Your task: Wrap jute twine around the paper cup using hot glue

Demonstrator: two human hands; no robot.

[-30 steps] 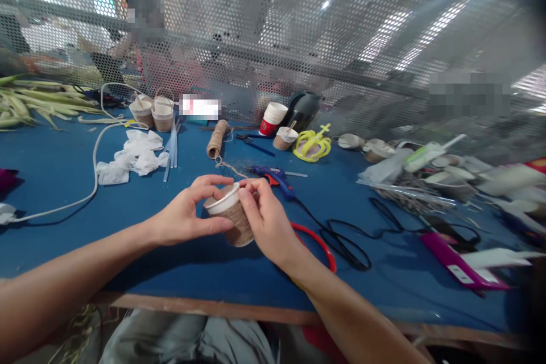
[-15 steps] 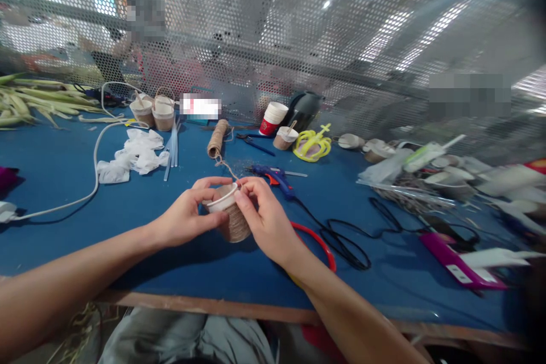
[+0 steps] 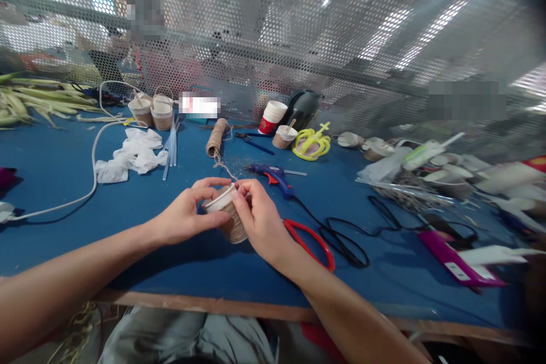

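Right now, the twine-wrapped cup [image 3: 235,226] is held over the near middle of the table [image 3: 170,273], between the two hands. It is tilted: the mouth with its white rim points up and toward the left, while the base points down and toward the near right, so the long axis leans along that slant. The left hand [image 3: 187,210] is partly open around the cup, the thumb stretched along the near side and the fingers curled over at the rim, holding it from the left. The right hand [image 3: 260,219] is more closed, its thumb and fingertips pinched together at the right part of the rim; whether the twine itself is caught between them cannot be told.

A strand of twine [image 3: 227,170] runs from the far side to these fingertips, coming from a spool [image 3: 217,137] that lies on its side, its open end facing near and slightly left. To the right of the strand lies a blue glue gun [image 3: 275,177], nozzle to the left. A red loop [image 3: 318,245] sits just beside the right wrist. Farther left are crumpled white scraps [image 3: 133,154], with clear sticks [image 3: 172,151] alongside.
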